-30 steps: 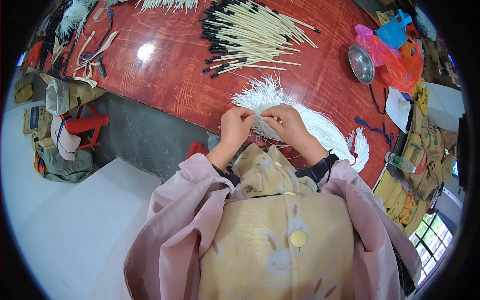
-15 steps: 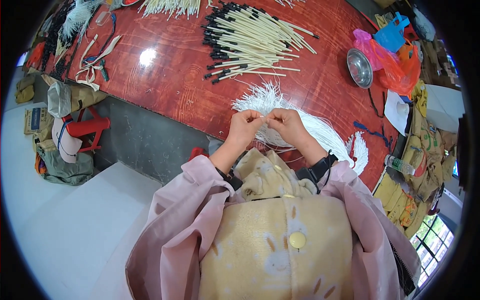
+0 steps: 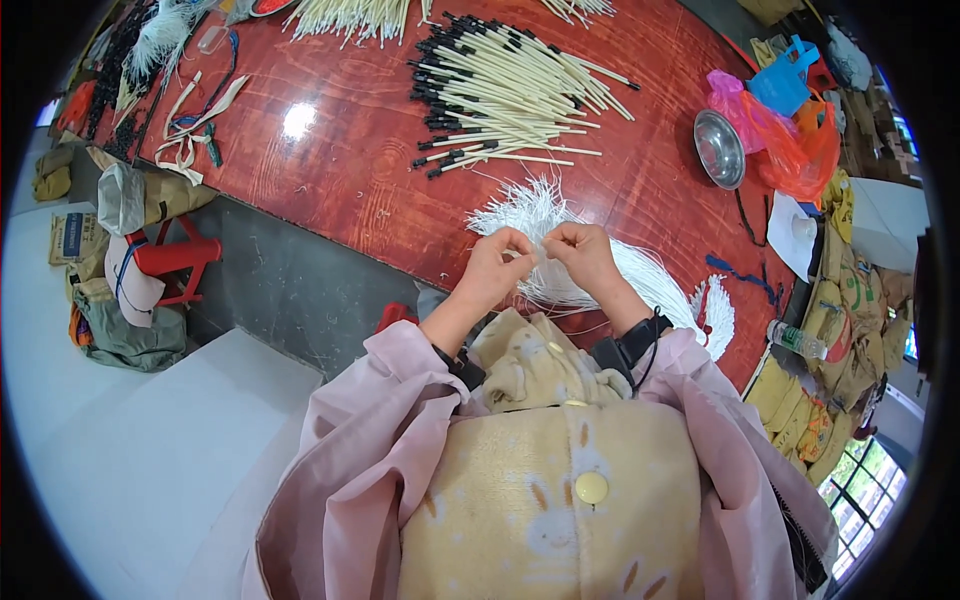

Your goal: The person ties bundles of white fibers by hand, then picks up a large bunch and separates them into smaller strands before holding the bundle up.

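Note:
A long bundle of white cords [image 3: 640, 272] with a frayed, tufted end lies on the red table in front of me. Over its tufted part, my left hand [image 3: 492, 268] is closed, thumb and forefinger curled toward each other. Just to its right, my right hand [image 3: 585, 260] is closed in a pinch, its fingertips turned toward the left hand. A small gap separates the two hands. Anything thin between the fingertips blends into the white cords behind and cannot be made out. Beyond the bundle lies a pile of cream sticks with black ends [image 3: 510, 90].
On the red table [image 3: 330, 190], a metal bowl [image 3: 719, 149] and plastic bags [image 3: 800, 145] stand at the right. Cloth strips [image 3: 190, 135] lie at the left. A plastic bottle [image 3: 797, 340] is by the right edge. A red stool [image 3: 180, 262] stands on the floor at left.
My hands have drawn slightly apart; their fingertips met before and now show a gap. The left hand has turned a little, and the view has shifted slightly.

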